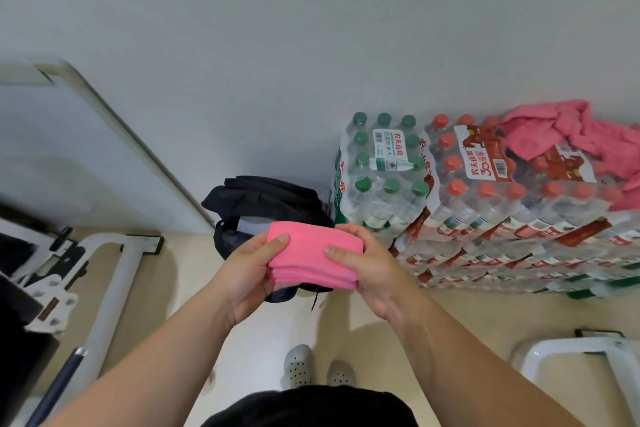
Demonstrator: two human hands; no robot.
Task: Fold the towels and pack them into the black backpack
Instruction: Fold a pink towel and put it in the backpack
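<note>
1. Both hands, left hand [254, 269] and right hand [363, 265], pinch one folded pink towel [310, 255].
2. Just behind it, the black backpack [263, 204] sits open on the floor.
3. Far right, more pink towels [568, 139] lie unfolded on the water bottle packs [485, 191], so work is left.

Plain black top [311, 406] is worn, seen only at the bottom edge. Left forearm [166, 357] and right forearm [467, 350] are left bare, as are left hand [249, 267] and right hand [367, 270]; thumbnails are kept short. Light grey clog-type shoes are worn, toe caps perforated with small round holes. Left shoe [298, 366] is seen more fully; right shoe [341, 373] is partly hidden by the top.
</note>
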